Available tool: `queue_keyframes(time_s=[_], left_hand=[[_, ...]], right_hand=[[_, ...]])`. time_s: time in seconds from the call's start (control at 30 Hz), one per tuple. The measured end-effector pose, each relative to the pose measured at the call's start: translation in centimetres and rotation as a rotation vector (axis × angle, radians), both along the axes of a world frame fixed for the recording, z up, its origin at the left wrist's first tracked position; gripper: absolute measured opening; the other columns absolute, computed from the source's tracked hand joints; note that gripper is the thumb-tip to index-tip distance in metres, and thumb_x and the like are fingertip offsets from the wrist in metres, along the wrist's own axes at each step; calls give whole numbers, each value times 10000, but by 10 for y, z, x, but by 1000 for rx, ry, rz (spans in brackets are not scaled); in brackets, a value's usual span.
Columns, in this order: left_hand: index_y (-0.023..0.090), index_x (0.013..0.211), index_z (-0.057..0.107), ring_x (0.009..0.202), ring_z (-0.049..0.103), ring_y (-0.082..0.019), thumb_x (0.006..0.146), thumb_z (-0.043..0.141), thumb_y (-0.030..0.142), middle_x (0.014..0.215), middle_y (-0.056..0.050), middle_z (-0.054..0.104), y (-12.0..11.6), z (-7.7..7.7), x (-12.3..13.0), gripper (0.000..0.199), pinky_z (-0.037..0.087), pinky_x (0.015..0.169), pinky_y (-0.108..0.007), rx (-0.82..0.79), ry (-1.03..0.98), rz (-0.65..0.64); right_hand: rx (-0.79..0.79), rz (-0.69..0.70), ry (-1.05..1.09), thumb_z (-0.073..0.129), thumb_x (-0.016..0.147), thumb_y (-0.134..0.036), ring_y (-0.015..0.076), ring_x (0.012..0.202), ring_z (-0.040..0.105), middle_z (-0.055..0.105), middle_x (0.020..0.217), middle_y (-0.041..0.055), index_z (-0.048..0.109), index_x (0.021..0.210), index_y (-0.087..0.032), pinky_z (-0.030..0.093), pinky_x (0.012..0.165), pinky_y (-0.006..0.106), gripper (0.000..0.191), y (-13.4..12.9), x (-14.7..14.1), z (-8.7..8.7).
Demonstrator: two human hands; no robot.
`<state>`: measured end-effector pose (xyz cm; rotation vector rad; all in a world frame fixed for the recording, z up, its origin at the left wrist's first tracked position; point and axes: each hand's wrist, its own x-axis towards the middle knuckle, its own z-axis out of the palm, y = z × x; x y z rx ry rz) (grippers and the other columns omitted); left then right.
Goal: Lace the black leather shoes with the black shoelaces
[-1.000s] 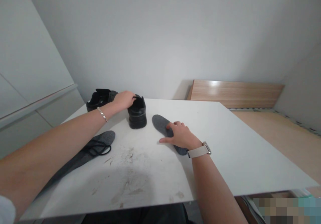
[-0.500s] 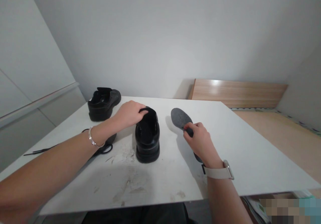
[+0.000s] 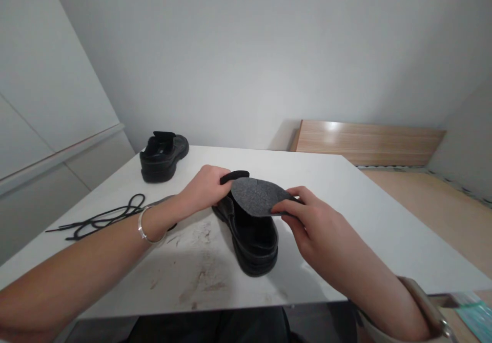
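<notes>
A black shoe [image 3: 255,248] rests on the white table with its heel toward me and its front angled away to the left. My left hand [image 3: 209,184] is closed on the shoe's tongue [image 3: 235,176], holding it up at the opening. In my right hand [image 3: 307,215] is a grey insole [image 3: 255,197], gripped between thumb and fingers near its middle. The insole's broad end hangs over the shoe's opening, close to my left fingers. Part of the shoe's front is hidden behind my left hand and the insole.
A second black shoe [image 3: 159,161] stands at the back left of the white table [image 3: 307,168]. Black laces [image 3: 103,220] lie loose by my left forearm, near a dark flat item [image 3: 163,200] partly covered by my wrist. A wooden board [image 3: 365,140] stands beyond the table's right.
My right hand has lifted the insole off the table and brought it left over the shoe. The shoe has turned, its heel swinging right and nearer me, while my left hand keeps hold of the tongue.
</notes>
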<state>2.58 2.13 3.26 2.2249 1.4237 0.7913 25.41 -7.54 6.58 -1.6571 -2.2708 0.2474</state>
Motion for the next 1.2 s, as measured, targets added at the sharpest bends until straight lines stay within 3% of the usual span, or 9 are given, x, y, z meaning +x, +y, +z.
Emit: queue_keyframes(time_s=[0.2,0.4,0.6,0.77,1.0,1.2], left_hand=[[167,609,554,362,556,-141,823,542,342,449,23,540,0,-9,-2,277,372,381,-205,-126,-118,-3],[159,606,571,407,530,-121,817,536,326,460,23,529,1,-9,-4,272,344,428,-197,-52,-106,-48],[164,599,540,475,492,-124,821,530,312,480,19,526,-4,-3,0,266,295,479,-220,18,-54,-57],[172,575,495,506,475,-129,829,523,296,498,10,525,-5,0,3,284,295,513,-239,68,5,-58],[175,592,516,522,479,-136,825,514,283,519,9,543,-5,1,5,256,296,522,-247,59,12,-48],[170,608,527,537,465,-134,832,499,295,533,9,536,-4,3,2,259,288,540,-250,61,30,-66]], right_hand=[[-1,-73,-392,489,916,-138,220,833,631,631,978,45,740,944,-306,432,717,354,303,-13,-9,25],[-14,0,-549,485,830,-72,224,786,652,664,907,51,734,857,-255,369,620,325,311,-10,-34,44],[4,58,-533,395,894,-64,246,834,692,659,907,112,711,908,-150,440,621,313,328,10,-60,34],[16,62,-504,340,941,-64,248,943,669,639,997,160,696,956,-96,509,734,325,357,22,-72,18],[65,81,-587,534,929,-266,319,945,627,612,1054,167,685,1030,-154,518,763,450,213,9,-60,21],[5,32,-568,466,945,-174,307,920,644,633,990,168,672,1000,-114,531,740,422,222,-2,-64,25]])
